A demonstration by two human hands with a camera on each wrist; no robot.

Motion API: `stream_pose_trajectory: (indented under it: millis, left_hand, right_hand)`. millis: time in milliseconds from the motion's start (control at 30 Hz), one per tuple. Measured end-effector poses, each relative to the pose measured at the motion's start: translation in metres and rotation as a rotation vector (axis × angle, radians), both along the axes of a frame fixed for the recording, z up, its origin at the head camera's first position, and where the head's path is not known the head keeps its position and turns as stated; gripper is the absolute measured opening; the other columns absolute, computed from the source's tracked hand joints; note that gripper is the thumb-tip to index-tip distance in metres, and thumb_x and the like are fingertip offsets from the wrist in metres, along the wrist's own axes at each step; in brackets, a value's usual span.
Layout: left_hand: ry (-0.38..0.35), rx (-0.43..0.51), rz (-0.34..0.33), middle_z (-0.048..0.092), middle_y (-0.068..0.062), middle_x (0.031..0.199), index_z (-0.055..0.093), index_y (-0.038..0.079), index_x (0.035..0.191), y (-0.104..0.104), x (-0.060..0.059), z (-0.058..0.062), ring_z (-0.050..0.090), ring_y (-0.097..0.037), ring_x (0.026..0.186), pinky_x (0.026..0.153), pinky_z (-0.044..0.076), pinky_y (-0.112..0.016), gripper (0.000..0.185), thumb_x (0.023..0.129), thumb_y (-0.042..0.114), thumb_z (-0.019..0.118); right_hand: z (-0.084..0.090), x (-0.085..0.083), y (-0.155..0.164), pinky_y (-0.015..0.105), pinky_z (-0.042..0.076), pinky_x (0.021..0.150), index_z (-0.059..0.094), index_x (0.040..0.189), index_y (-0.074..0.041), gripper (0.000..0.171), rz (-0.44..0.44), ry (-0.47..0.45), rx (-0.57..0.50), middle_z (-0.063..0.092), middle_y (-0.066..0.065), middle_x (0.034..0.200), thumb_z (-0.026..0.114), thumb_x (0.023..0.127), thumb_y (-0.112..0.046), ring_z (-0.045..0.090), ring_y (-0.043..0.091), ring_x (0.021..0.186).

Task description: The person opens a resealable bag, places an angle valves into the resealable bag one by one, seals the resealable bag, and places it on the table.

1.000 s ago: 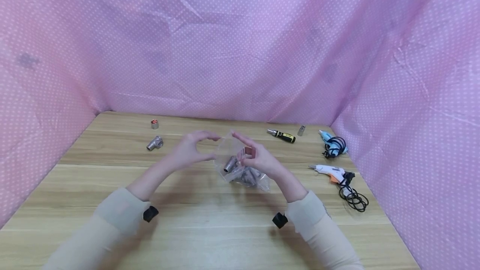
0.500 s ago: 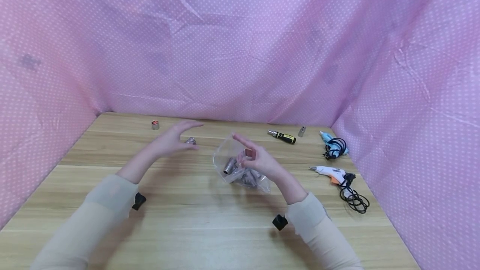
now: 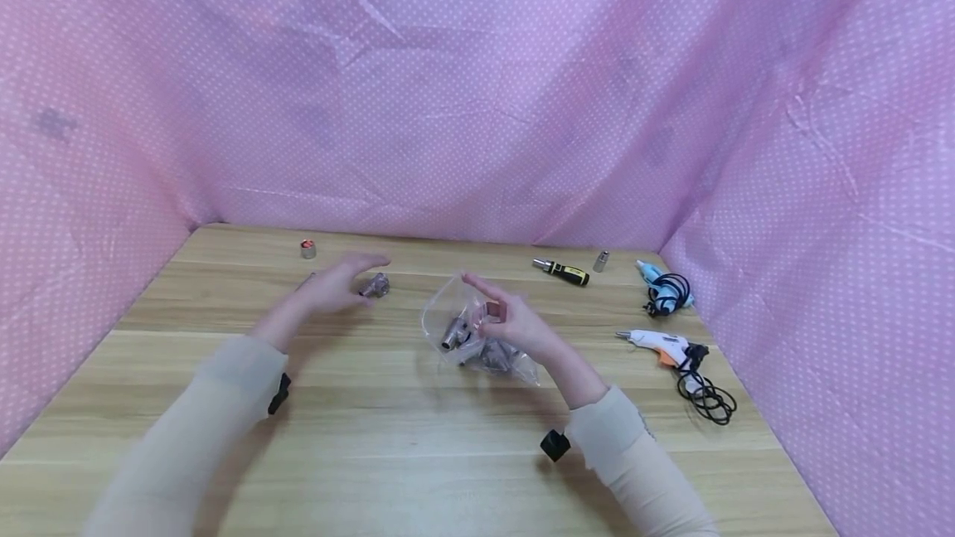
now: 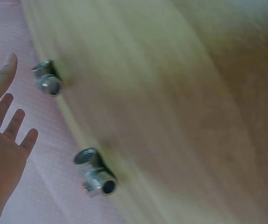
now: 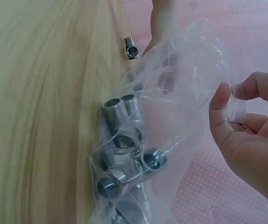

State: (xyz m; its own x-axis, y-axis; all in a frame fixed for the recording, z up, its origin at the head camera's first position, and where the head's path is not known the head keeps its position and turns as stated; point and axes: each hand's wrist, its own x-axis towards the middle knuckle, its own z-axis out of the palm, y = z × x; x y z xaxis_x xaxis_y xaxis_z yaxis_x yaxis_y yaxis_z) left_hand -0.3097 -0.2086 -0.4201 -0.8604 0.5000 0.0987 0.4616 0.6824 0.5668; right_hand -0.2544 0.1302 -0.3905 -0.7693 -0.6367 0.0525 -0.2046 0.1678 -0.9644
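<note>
My left hand (image 3: pixel 339 284) reaches over the table, fingers spread, just left of a metal threaded pipe fitting (image 3: pixel 375 286). In the left wrist view, two such fittings lie on the wood: one fitting (image 4: pixel 47 78) beyond the thumb, and another fitting (image 4: pixel 96 173) nearer. The left forearm mostly hides one of them in the head view. My right hand (image 3: pixel 518 326) pinches the rim of a clear zip bag (image 3: pixel 448 305) between thumb and fingers, its mouth standing agape toward the left. Several metal pipe fittings (image 5: pixel 124 154) lie inside the bag, on the table.
A small metal piece with a red inside (image 3: pixel 308 249) stands at the back left. At the back right are a black-yellow screwdriver (image 3: pixel 563 272), a metal connector (image 3: pixel 601 261) and a blue glue gun (image 3: pixel 662 288). A white glue gun (image 3: pixel 664 344) with coiled cable lies nearer.
My left hand has left the bag's mouth and moved left, then lowered beside the fitting. The right hand keeps hold of the bag, nearly still.
</note>
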Motion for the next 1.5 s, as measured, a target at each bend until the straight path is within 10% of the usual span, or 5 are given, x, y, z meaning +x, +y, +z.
stream_pose_trajectory:
  millis: [767, 1500]
  left_hand:
    - [-0.087, 0.078, 0.008, 0.051, -0.024, 0.132, 0.05, 0.0, 0.133, -0.011, -0.02, -0.032, 0.048, -0.043, 0.121, 0.101, 0.042, -0.054, 0.055, 0.08, -0.009, 0.065]
    - [-0.131, 0.202, 0.173, 0.047, -0.017, 0.125, 0.041, -0.002, 0.137, 0.002, -0.013, -0.013, 0.054, -0.036, 0.112, 0.094, 0.049, -0.045, 0.071, 0.075, 0.004, 0.076]
  right_hand:
    - [-0.005, 0.002, 0.001, 0.036, 0.056, 0.071, 0.025, 0.15, -0.02, 0.083, 0.001, -0.009, 0.004, 0.027, -0.002, 0.154, 0.057, 0.08, 0.011, 0.055, 0.038, 0.097]
    - [-0.002, 0.001, -0.002, 0.018, 0.049, 0.057, 0.023, 0.15, -0.019, 0.083, -0.001, -0.037, 0.005, 0.023, -0.006, 0.155, 0.057, 0.081, 0.013, 0.05, 0.046, 0.108]
